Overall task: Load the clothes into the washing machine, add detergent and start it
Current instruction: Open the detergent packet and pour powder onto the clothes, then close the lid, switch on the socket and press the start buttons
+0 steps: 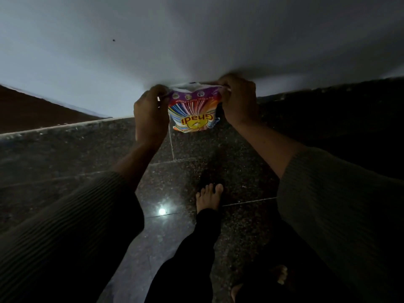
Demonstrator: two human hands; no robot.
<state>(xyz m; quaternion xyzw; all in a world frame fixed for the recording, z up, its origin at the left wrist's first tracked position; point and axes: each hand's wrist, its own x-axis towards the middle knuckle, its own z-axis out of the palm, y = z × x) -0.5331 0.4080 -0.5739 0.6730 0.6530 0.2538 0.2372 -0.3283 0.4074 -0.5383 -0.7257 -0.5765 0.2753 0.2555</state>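
Gripping the detergent packet (pixel 193 114) at both ends of its far edge, I have it hanging in the air in front of me. It rests on nothing, above the dark speckled floor (pixel 87 149) and close to the foot of the pale wall (pixel 196 40). On the left, my left hand (pixel 150 115) is closed down tight, its fingers curled and pinching the packet's left corner. That corner is blurred, so I cannot tell which fingertips carry the pinch. In the middle, the packet's free end points back toward me and its Ghadi lettering reads upside down from my view. The held edge is pulled fairly taut between the two hands. I judge the two-corner hold is there to tear or pull that edge open, so I take this as the detergent step. Whether the edge is already open I cannot tell. On the right, my right hand (pixel 239 101) mirrors the left, fingers curled in and clamped on the right corner, with nothing else in it. Below the packet my bare foot (pixel 208 196) stands on the floor. Neither the washing machine nor the clothes are in view.
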